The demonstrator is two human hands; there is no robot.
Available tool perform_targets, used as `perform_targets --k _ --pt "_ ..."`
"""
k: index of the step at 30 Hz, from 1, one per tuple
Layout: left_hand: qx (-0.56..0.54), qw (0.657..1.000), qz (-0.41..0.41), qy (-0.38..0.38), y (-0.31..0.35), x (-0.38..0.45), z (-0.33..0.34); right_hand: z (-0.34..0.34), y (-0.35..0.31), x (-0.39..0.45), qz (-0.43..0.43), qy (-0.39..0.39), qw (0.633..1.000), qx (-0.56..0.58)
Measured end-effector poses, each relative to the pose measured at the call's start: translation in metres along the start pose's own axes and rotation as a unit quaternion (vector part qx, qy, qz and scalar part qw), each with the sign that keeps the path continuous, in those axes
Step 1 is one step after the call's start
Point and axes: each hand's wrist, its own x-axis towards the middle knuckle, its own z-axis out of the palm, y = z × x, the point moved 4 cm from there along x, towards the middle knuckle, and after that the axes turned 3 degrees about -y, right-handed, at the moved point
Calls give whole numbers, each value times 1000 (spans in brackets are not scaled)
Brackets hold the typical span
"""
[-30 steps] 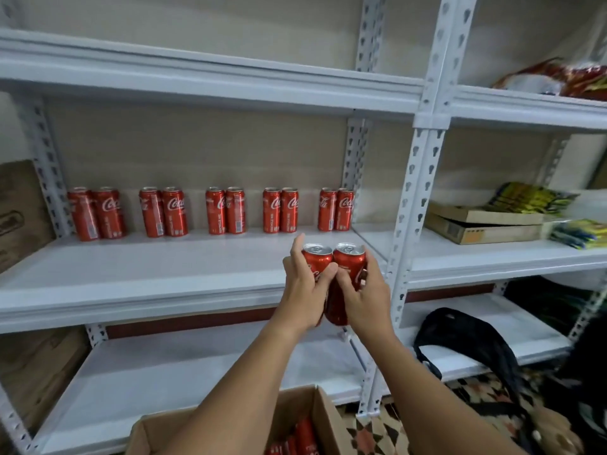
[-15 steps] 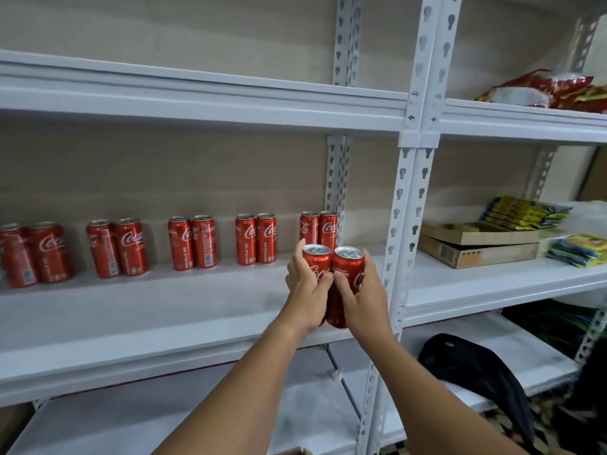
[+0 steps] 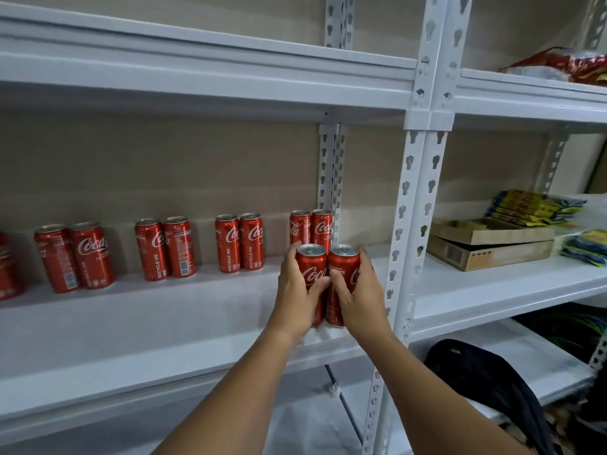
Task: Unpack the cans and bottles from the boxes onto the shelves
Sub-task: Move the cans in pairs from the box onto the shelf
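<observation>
Two upright red Coca-Cola cans (image 3: 326, 277) stand touching side by side on the white middle shelf (image 3: 164, 323), just in front of its back row of paired cans (image 3: 239, 243). The left hand (image 3: 297, 290) grips the left can and the right hand (image 3: 356, 295) grips the right can.

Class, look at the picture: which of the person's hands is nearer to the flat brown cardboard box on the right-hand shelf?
Right. The right hand, gripping a red drink can, is on the side towards the flat brown cardboard box; the left hand is farther away, beyond both cans.
</observation>
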Motion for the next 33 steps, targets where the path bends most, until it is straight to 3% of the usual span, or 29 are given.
perform_targets --k 8,24,27,33 --pt "36 997 5 -62 -24 -22 -3 8 21 -30 45 -37 996 -74" --pt "36 999 -15 -4 -60 62 29 30 68 56 118 9 988 -96" --pt "67 997 -22 17 -66 73 31 32 71 68 90 21 992 -90" --pt "107 993 -13 39 -75 80 34 40 74 78 102 -6 992 -74"
